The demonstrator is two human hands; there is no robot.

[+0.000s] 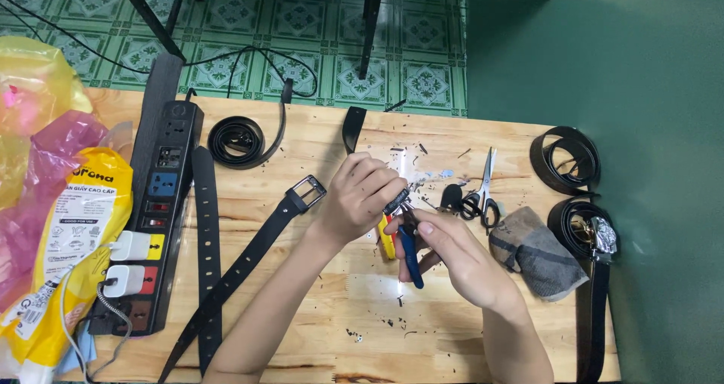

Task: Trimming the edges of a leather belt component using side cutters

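My left hand point(360, 195) pinches a small dark buckle piece point(397, 201) above the middle of the wooden table point(317, 309). My right hand point(452, 256) grips blue-handled pliers point(411, 252), whose jaws meet the buckle piece. A yellow-and-red tool point(386, 237) lies under my hands, partly hidden. A black belt with a square metal buckle point(305, 192) runs from beside my left wrist toward the table's front edge.
A black power strip point(154, 218) with two white chargers lies at the left, beside plastic bags point(45, 226). Another flat belt point(205, 241), coiled belts point(237, 141) point(566, 158) point(581, 226), scissors point(483, 192) and a grey cloth point(535, 252) surround my hands. The table's right edge adjoins a green wall.
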